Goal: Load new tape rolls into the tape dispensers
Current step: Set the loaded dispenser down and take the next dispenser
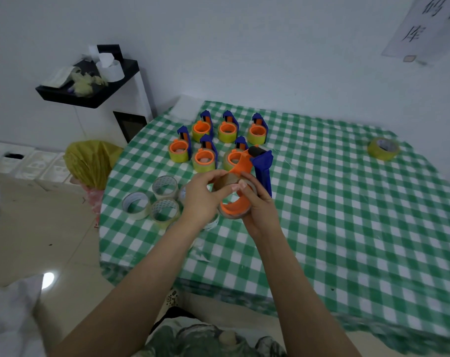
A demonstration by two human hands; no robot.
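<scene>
Green checked table (347, 202) is filling my view; I'm watching left hand (200, 199) and right hand (260, 210) both clasping the tape roll (226, 180) on the dispenser (264, 168); loaded dispensers (204, 158) sitting just beyond the grip.

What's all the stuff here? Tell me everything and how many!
Loaded dispensers: six, blue and orange with yellow tape, two rows at the table's back.
Held dispenser: one, blue and orange, in the hands.
Brown roll: one, on the held dispenser's hub.
Loose rolls: at least four, clear-yellowish, table's left edge, some hidden by the left hand.
Yellow roll: one, alone, far right.
Tablecloth: one, green-white checks.
Bag: one, yellow, floor at left.
Shelf: one, black, cluttered, by the wall.
Sign: one, white paper, wall.
Left hand: pinches the brown roll.
Right hand: grips the brown roll.
</scene>
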